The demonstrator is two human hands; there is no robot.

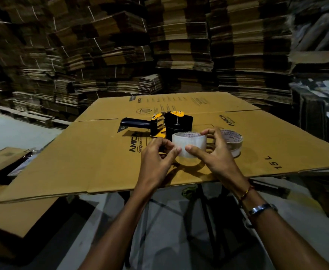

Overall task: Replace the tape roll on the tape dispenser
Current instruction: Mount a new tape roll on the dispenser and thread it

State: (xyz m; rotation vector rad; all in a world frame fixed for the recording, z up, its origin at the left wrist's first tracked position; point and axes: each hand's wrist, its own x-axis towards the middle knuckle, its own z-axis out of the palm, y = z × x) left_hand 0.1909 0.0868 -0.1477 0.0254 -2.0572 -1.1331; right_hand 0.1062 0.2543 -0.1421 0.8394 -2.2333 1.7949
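A clear tape roll (pixel 190 142) with a white printed core is held up above a flattened cardboard sheet (pixel 93 162). My right hand (pixel 216 154) grips it, thumb on the front face and fingers over the far rim. My left hand (pixel 157 158) pinches at its left side with thumb and fingertips. Behind the roll lies the black and yellow tape dispenser (pixel 163 123), its black handle pointing left. A second tape roll (pixel 233 142) lies flat on the cardboard just right of my right hand.
The cardboard sheet rests on a stand whose dark legs (pixel 202 221) show below its near edge. Tall stacks of flattened cartons (pixel 179 45) wall the back and sides. More cardboard sheets (pixel 13 211) lie low on the left.
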